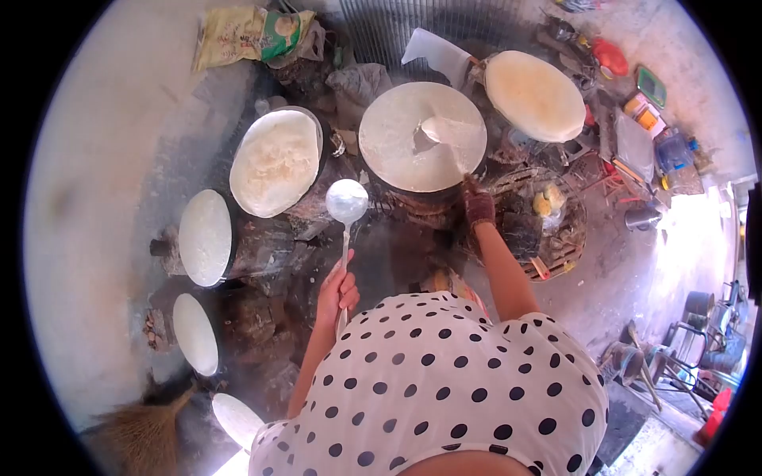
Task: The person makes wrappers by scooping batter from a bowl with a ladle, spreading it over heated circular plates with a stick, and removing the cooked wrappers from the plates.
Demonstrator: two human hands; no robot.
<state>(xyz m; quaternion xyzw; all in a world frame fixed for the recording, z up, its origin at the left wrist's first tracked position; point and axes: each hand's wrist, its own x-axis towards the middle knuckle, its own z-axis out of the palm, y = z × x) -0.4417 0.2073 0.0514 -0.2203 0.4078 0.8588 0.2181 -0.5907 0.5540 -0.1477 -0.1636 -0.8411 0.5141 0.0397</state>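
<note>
My left hand [340, 292] is closed round the long handle of a metal ladle [347, 201], whose bowl is coated with white batter. My right hand [478, 203] wears a dark brown glove, and its fingers are closed at the near right rim of the middle round pan [423, 187]. Pale batter [397, 135] coats that pan, with a thicker white streak and a small dark bare patch near its centre. To the left of it, a second pan holds a large white pancake [275, 163] with a rough, bubbled middle.
A round, lightly browned pancake [535, 97] lies at the back right. More white-coated pans [205, 238] curve down the left side. A wicker basket [567, 266] stands right of my arm. There is a straw broom [147, 432] at lower left and a printed sack [246, 37] by the wall.
</note>
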